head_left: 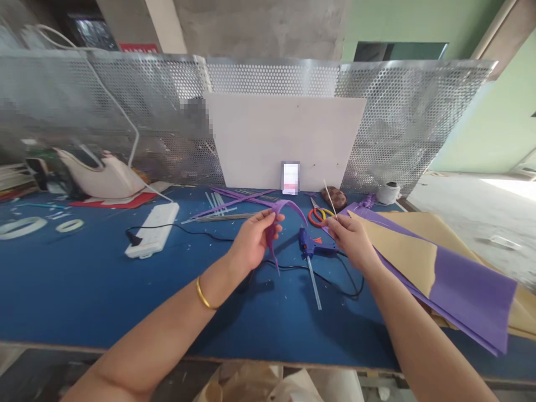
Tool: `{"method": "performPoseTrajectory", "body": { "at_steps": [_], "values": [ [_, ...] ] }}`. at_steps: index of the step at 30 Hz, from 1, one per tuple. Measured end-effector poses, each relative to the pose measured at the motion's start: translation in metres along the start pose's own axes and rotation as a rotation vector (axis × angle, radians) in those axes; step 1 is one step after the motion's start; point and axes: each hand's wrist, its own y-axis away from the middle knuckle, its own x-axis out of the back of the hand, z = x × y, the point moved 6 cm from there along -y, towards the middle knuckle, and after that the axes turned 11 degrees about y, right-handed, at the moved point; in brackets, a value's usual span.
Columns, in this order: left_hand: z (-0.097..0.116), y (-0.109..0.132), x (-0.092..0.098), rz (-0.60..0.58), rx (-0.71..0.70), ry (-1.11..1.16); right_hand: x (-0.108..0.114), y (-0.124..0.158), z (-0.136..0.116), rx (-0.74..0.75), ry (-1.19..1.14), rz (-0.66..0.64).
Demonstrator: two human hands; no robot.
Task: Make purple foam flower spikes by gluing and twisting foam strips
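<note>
My left hand is closed around a purple strip, which arches up and over to the right while its tail hangs below my fingers. In my right hand a thin pale stick is pinched, pointing up and slightly left. Between my hands a blue glue gun lies on the table, with a clear glue stick sticking out toward me. Just behind it are scissors with red and yellow handles, partly near my right fingertips.
Purple and tan sheets are stacked at right. A white power strip and tape dispenser stand left. Purple strips and glue sticks lie at the back. A phone leans on a white board. A black cord crosses the blue table.
</note>
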Motion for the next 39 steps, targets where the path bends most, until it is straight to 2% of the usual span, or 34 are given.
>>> {"method": "performPoseTrajectory", "body": {
  "at_steps": [2,5,9,14,16,19,22,24,30,36,39],
  "values": [
    [-0.015,0.015,-0.001,0.003,0.095,0.106,-0.016,0.009,0.000,-0.107,-0.203,-0.218],
    [-0.028,0.028,-0.006,-0.077,0.136,0.088,-0.035,0.021,-0.001,-0.178,-0.355,-0.371],
    [-0.042,0.036,-0.013,-0.197,0.175,-0.019,-0.050,0.022,0.007,-0.253,-0.516,-0.353],
    [-0.056,0.044,-0.017,-0.312,0.244,-0.182,-0.051,0.016,0.016,-0.278,-0.614,-0.304],
    [-0.057,0.044,-0.015,-0.292,0.256,-0.177,-0.048,0.014,0.016,-0.255,-0.616,-0.277],
    [-0.054,0.037,-0.005,-0.155,0.203,-0.094,-0.042,0.012,0.013,-0.187,-0.617,-0.229],
    [-0.051,0.027,0.007,-0.008,0.141,-0.053,-0.042,0.013,0.010,-0.149,-0.603,-0.258],
    [-0.054,0.024,0.011,0.034,0.163,-0.047,-0.044,0.015,0.009,-0.133,-0.578,-0.296],
    [-0.062,0.028,0.012,0.064,0.278,-0.073,-0.053,0.018,0.012,-0.105,-0.503,-0.367],
    [-0.053,0.027,0.006,-0.013,0.188,-0.081,-0.062,0.024,0.009,-0.081,-0.435,-0.429],
    [-0.054,0.026,0.006,-0.017,0.188,-0.107,-0.065,0.027,0.008,-0.078,-0.403,-0.455]
  ]
}}
